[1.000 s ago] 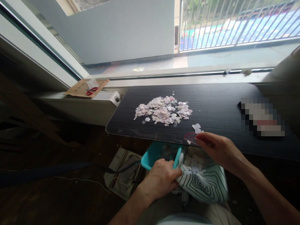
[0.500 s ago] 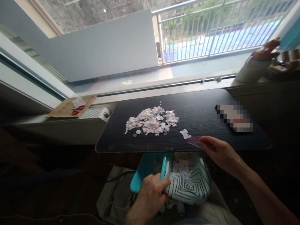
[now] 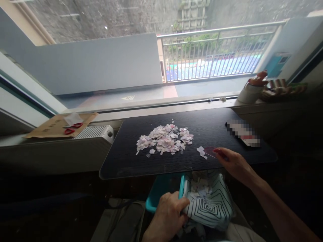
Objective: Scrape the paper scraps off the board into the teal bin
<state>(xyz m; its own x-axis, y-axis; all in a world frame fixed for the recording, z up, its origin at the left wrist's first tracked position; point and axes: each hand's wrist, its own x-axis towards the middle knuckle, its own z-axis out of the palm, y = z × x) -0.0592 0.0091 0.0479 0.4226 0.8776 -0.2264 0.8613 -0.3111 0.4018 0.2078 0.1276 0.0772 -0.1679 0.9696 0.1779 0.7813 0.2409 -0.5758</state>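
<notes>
My right hand [image 3: 233,164] pinches a thin, see-through pinkish sheet [image 3: 210,151] over the front right of the dark tabletop [image 3: 131,168]. The sheet's far end is at a few white paper scraps [image 3: 202,152]. Left of them lies a wide heap of torn paper bits [image 3: 165,139]. Below the table edge, my left hand [image 3: 169,213] is closed on the rim of a turquoise bin [image 3: 153,198], next to a pale cloth with black angular spirals [image 3: 209,208]. More paper scraps [image 3: 202,188] lie in the hollow of that cloth. My left fingertips are partly hidden.
A blurred-out flat object [image 3: 243,134] lies at the table's right. On the left sill are red-handled scissors [image 3: 73,128] on brown paper [image 3: 50,127], beside a white radiator [image 3: 94,132]. A white pot [image 3: 249,92] stands by the window at right.
The view has tilted up and turned slightly right. My right hand and the sheet are still at the small scraps, which have shifted a little. My left hand keeps its grip.
</notes>
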